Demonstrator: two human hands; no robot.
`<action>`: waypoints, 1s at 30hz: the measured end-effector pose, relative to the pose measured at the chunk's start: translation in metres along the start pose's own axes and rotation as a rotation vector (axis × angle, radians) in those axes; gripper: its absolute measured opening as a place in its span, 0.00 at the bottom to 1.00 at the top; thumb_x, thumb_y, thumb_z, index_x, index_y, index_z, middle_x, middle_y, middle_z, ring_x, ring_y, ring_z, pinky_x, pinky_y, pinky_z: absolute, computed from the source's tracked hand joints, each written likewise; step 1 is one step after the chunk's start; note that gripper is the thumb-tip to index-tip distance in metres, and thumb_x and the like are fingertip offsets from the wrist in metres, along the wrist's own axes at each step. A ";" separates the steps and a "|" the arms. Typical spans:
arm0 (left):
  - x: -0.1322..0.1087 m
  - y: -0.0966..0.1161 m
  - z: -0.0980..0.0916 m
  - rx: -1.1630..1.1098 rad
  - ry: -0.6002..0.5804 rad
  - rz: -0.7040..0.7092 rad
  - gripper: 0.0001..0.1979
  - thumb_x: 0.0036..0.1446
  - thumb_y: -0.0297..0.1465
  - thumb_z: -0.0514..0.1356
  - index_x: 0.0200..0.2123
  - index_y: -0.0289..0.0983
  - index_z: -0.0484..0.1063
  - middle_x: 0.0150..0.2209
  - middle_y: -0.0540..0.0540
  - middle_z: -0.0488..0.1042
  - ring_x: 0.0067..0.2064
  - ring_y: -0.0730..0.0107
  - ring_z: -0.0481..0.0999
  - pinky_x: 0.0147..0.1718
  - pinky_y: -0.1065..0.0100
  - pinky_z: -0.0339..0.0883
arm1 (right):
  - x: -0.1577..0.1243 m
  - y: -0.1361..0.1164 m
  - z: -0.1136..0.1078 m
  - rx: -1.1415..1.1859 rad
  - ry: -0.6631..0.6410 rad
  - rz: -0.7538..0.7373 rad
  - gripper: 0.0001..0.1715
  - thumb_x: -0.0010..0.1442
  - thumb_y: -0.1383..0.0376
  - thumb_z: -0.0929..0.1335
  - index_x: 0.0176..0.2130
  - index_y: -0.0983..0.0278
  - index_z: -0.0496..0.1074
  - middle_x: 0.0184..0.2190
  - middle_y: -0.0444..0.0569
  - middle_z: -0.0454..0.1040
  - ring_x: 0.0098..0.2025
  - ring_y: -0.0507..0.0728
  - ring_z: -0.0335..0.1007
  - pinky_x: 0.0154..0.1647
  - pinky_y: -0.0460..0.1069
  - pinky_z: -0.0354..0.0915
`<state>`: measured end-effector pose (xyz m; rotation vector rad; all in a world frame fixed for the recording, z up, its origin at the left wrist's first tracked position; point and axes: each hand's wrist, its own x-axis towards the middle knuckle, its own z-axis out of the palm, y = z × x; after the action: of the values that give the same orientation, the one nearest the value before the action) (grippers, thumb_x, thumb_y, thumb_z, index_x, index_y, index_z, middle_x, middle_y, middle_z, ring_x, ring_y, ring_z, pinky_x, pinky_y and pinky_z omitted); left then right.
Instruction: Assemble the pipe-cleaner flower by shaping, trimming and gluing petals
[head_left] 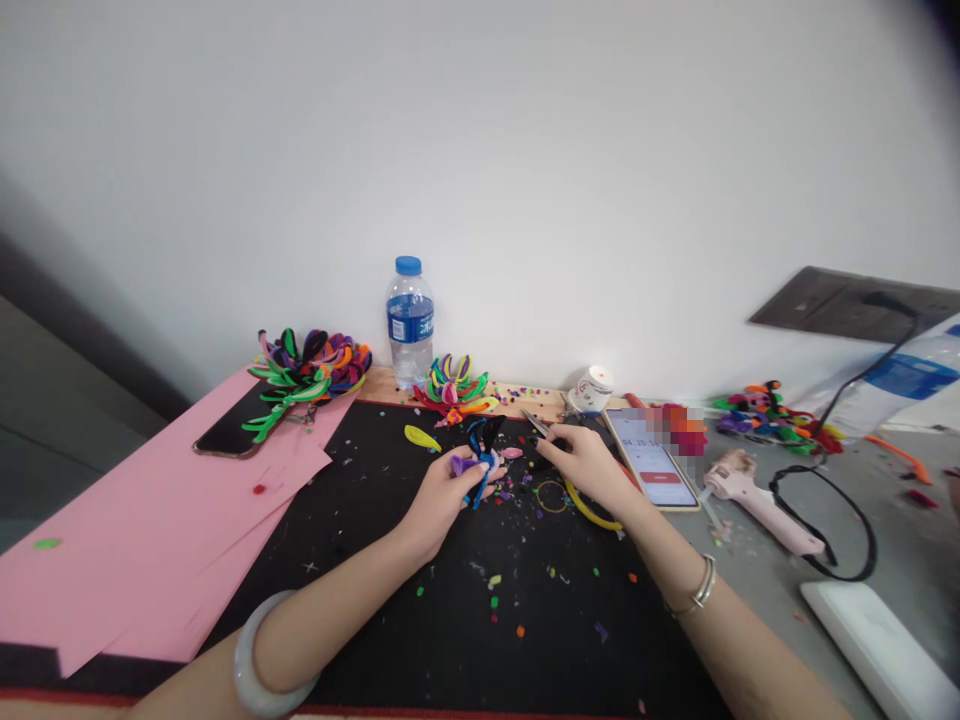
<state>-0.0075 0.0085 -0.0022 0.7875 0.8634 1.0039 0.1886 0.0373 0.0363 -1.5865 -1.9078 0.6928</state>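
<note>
My left hand point(442, 495) is closed on a small bundle of bent pipe cleaners point(484, 450) in black, blue and purple, held over the black mat point(360, 590). To its right, my right hand point(581, 462) is closed round a pair of scissors point(536, 424). The pointed metal blades stick out to the upper left, apart from the bundle; the handles are mostly hidden by the fingers. Below the right hand lies a curved yellow pipe cleaner point(592, 512). A yellow looped piece point(422, 438) rests on the mat beyond my left hand.
Pipe-cleaner flowers point(450, 385) stand near the wall beside a water bottle point(410, 330). A dark phone point(232, 425) lies on pink paper point(150, 540). Rightward are a paper cup point(591, 388), a lit phone point(660, 470), a glue gun point(765, 505) with a cable, and a white box-like object point(877, 640).
</note>
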 end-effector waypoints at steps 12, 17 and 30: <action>-0.001 0.002 0.004 0.062 0.001 -0.006 0.12 0.50 0.33 0.60 0.38 0.35 0.69 0.42 0.40 0.74 0.45 0.58 0.74 0.44 0.62 0.65 | -0.023 0.014 0.013 0.277 -0.005 0.071 0.11 0.55 0.60 0.62 0.28 0.65 0.64 0.15 0.39 0.60 0.16 0.47 0.54 0.18 0.43 0.53; -0.003 0.003 0.008 0.112 -0.039 -0.004 0.12 0.50 0.34 0.60 0.38 0.35 0.70 0.42 0.41 0.74 0.43 0.59 0.74 0.42 0.63 0.67 | -0.029 0.008 0.020 0.421 0.001 0.075 0.07 0.51 0.63 0.66 0.30 0.66 0.67 0.18 0.41 0.65 0.15 0.47 0.58 0.16 0.42 0.55; -0.006 0.004 0.012 0.199 -0.063 -0.017 0.17 0.46 0.33 0.62 0.41 0.35 0.70 0.40 0.42 0.75 0.42 0.59 0.75 0.42 0.61 0.67 | -0.036 0.008 0.032 0.464 -0.024 0.107 0.11 0.52 0.62 0.65 0.24 0.64 0.60 0.15 0.39 0.65 0.12 0.46 0.56 0.11 0.41 0.53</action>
<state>-0.0003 0.0023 0.0082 0.9733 0.9231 0.8820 0.1770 0.0018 0.0053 -1.3885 -1.5382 1.1114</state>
